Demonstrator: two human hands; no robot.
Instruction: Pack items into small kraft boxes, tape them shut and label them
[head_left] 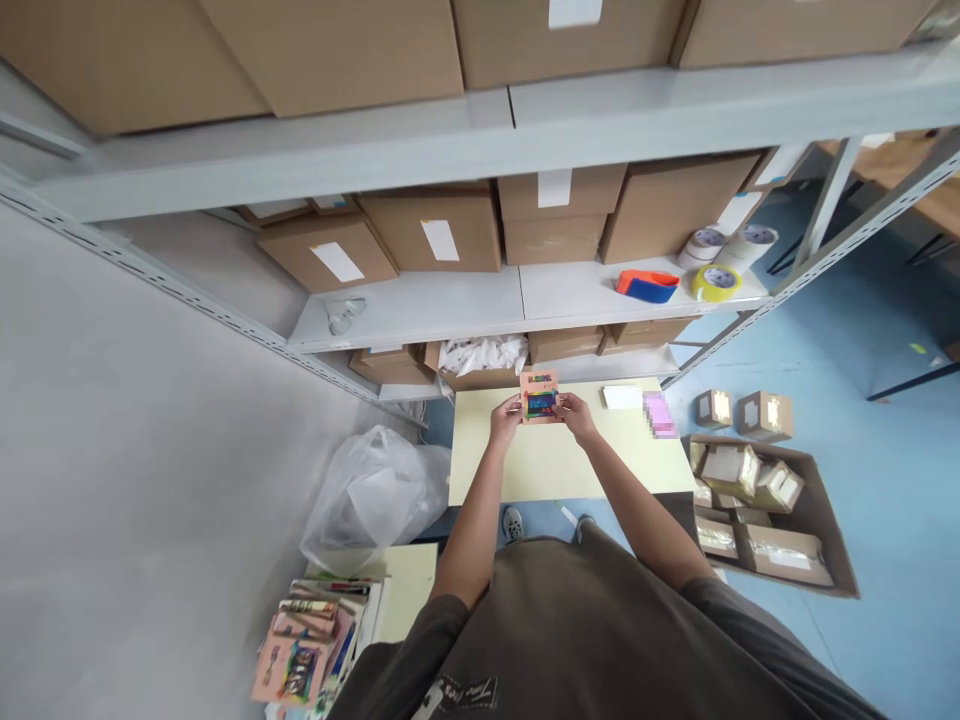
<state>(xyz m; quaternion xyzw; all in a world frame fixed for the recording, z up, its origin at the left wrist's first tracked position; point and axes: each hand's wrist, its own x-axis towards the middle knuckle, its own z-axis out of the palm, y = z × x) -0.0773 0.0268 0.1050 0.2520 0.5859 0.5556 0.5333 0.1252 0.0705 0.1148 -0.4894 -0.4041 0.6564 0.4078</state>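
Left hand (506,418): clamped on the left side of a peach card pack (538,382), fingers at its edge.
Right hand (576,413): clamped on the pack's right side, so the two hands are close together with the pack between them.
Held thing: the pack sits between the hands, over the far part of a pale yellow table top (525,460), its multicoloured printed panel (540,404) facing up. Whether it touches the table cannot be told.
Why held so: gripping only the sides seems to leave the printed face uncovered and in plain view.
Ahead of the right hand: a white card (622,397) and a blurred pink pad (660,415) lie near the table's far edge, apart from the pack.
Behind the left hand: similar peach card packs (300,650) lie in a loose, overlapping heap on a second pale yellow table (409,590), probably kept within easy reach.
Right of the right hand: a shallow cardboard tray (814,530) holds small wrapped cartons (776,487), with two small cartons (739,412) beyond it on the blue floor (885,500).
Far ahead: steel shelving (405,310) carries brown cartons (435,232) and packing tape rolls (716,283).
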